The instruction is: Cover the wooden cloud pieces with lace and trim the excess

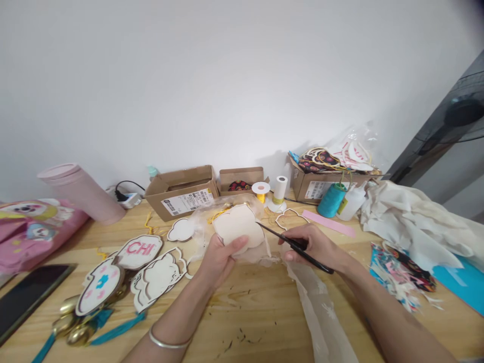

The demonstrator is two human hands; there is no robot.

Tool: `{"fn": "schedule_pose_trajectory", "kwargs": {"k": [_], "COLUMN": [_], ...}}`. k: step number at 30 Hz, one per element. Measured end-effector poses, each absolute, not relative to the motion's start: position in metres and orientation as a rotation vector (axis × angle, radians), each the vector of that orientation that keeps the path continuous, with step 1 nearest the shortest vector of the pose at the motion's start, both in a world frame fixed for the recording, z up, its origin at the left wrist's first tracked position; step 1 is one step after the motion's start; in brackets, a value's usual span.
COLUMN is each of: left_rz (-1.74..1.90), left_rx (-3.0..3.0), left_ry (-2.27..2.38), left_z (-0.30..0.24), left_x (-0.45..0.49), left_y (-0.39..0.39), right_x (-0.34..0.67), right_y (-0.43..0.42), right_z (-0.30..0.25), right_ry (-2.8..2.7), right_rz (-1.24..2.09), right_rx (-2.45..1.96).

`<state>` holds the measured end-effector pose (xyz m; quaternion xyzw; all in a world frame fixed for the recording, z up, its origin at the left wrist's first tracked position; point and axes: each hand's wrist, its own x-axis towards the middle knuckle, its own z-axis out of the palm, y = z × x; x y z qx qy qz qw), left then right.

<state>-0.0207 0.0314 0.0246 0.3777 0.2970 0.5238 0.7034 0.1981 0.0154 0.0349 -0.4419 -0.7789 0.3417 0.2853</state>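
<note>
- The wooden table (242, 322) is under everything. It is big, flat and hard.
- A heap of white cloth (408, 222) lies at 2 o'clock from my hands. It looks soft and floppy.
- A long strip of sheer white cloth (317, 312) lies on the table at 5 o'clock, running from near my right hand down toward me.
- Three cardboard boxes (181, 194) sit in a row from 11 o'clock to 1 o'clock, by the wall.
- A pink bottle (81, 194) lies tilted at 10 o'clock.
- My left hand (221, 262) is at 7 o'clock from the middle of my work. It is clamped on the cream cloud cutout (238, 227), with my thumb pressing on top and my fingers curled under.
- My right hand (313, 247) is at 3 o'clock. Its fingers are closed tight on a thin black tool (302, 257). The tool's tip is just beside the cutout, but I cannot tell if they touch.
- The cutout sits at 12 o'clock from my left hand, with thin see-through cloth (202, 227) bunched around it.
- The cutout looks light and stiff, but its thin bumps could snap. It is best held by the wide middle.
- The see-through cloth looks slippery, so it may slide in my fingers.
</note>
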Motion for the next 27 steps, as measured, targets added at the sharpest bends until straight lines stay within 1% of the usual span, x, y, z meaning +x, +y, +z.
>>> {"fn": "schedule_pose_trajectory", "kwargs": {"k": [7, 11, 15, 22, 27], "left_rz": [1.167, 1.100, 0.951, 0.876, 0.898], "left_rx": [0.842, 0.869, 0.934, 0.947, 0.922], "left_ry": [0.642, 0.640, 0.597, 0.644, 0.671], "left_z": [0.023, 0.021, 0.018, 0.014, 0.012], "left_x": [-0.023, -0.021, -0.015, -0.009, -0.010], "left_y": [0.034, 0.032, 0.027, 0.025, 0.027], "right_x": [0.196, 0.176, 0.160, 0.161, 0.178], "right_y": [0.013, 0.010, 0.009, 0.012, 0.018], "right_z": [0.049, 0.050, 0.036, 0.028, 0.028], "right_ry": [-1.935, -1.532, -1.233, -1.060, -1.156], "right_rz": [1.063, 1.239, 1.377, 1.385, 1.248], "right_rx": [-1.141, -1.038, -0.895, -0.893, -0.980]}}
